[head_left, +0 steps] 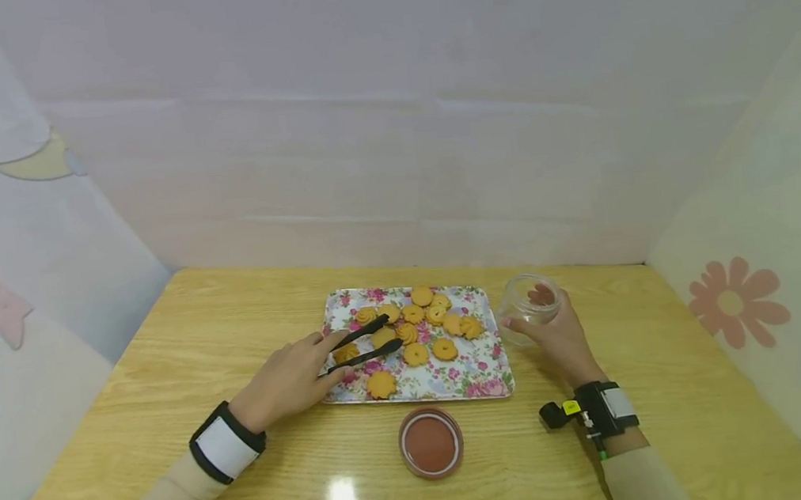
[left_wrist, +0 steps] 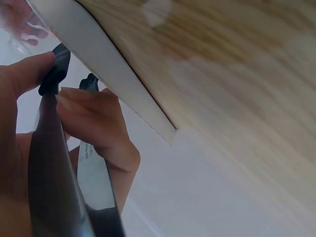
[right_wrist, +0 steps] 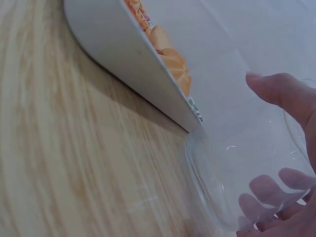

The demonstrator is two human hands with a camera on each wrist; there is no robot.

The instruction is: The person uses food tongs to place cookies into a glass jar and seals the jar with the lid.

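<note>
A floral tray (head_left: pixel 483 378) with several round yellow cookies (head_left: pixel 415 353) lies mid-table. My left hand (head_left: pixel 290 379) grips black tongs (head_left: pixel 366 344), whose tips hover slightly apart over the cookies at the tray's left side. In the left wrist view the tongs (left_wrist: pixel 52 163) run between my thumb and fingers, beside the tray's white rim (left_wrist: pixel 118 84). My right hand (head_left: pixel 558 335) holds a clear glass jar (head_left: pixel 529 306) standing just right of the tray. The right wrist view shows the jar (right_wrist: pixel 247 177) with my fingers wrapped round it, next to the tray edge (right_wrist: pixel 128 69).
A reddish-brown jar lid (head_left: pixel 430 443) lies on the wooden table (head_left: pixel 220 313) in front of the tray. Pale fabric walls close in the table at the back and both sides.
</note>
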